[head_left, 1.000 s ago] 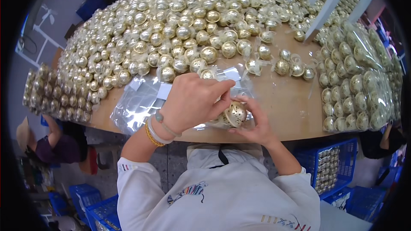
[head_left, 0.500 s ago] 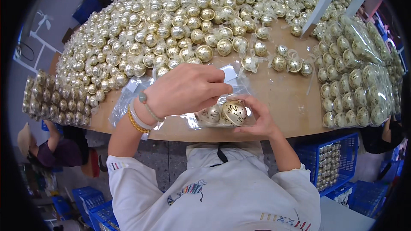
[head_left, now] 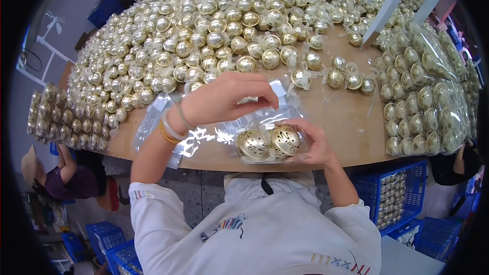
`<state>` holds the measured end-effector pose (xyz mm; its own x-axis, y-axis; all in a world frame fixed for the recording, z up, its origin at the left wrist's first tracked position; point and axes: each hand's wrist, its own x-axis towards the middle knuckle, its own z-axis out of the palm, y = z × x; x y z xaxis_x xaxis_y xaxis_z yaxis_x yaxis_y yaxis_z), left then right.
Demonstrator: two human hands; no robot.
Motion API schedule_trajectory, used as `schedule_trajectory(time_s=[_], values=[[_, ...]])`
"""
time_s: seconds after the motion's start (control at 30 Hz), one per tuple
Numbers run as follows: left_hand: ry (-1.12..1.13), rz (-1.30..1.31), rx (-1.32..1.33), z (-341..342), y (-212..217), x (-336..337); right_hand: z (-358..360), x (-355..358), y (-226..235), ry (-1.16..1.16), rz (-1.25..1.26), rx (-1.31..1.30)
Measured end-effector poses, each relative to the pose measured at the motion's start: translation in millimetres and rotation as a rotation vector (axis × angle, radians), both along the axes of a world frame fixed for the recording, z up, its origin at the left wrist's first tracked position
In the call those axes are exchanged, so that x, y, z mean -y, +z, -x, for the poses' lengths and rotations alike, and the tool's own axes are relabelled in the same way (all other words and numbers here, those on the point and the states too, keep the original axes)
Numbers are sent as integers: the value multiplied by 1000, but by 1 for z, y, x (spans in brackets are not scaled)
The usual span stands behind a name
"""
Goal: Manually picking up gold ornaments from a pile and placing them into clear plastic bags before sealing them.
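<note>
Two gold ball ornaments with dark squiggle patterns lie side by side in clear plastic near the table's front edge: a left ball (head_left: pixel 253 145) and a right ball (head_left: pixel 284 140). My right hand (head_left: pixel 317 145) wraps the right ball from its outer side, fingers above and thumb below. My left hand (head_left: pixel 226 99) hovers just above and left of the pair, its fingers curled downward; whatever is at its fingertips is hidden. Under my left wrist lie flat clear plastic bags (head_left: pixel 196 145), and a white card (head_left: pixel 278 87) shows beyond the fingers.
A large heap of gold balls with pale ribbons (head_left: pixel 204 40) covers the far table. Clear packs of balls are stacked at right (head_left: pixel 420 117) and left (head_left: pixel 76 127). White posts (head_left: pixel 387 7) rise at far right. A blue crate (head_left: pixel 415 188) stands below the right edge.
My left hand has lifted slightly off the right ball. Both balls now show more fully and sit a little nearer me. My right hand has moved slightly right and toward me with them.
</note>
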<state>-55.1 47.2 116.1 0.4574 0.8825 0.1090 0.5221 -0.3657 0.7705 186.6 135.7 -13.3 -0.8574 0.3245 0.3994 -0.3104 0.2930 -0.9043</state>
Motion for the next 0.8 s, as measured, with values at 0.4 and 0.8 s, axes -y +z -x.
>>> schedule_trajectory(time_s=[0.4, 0.8], values=[[573, -1065, 516, -60, -171, 68, 23, 10, -41, -308, -435, -569], [594, -1025, 349, -42, -129, 82, 8, -10, 55, -70, -474, -259]])
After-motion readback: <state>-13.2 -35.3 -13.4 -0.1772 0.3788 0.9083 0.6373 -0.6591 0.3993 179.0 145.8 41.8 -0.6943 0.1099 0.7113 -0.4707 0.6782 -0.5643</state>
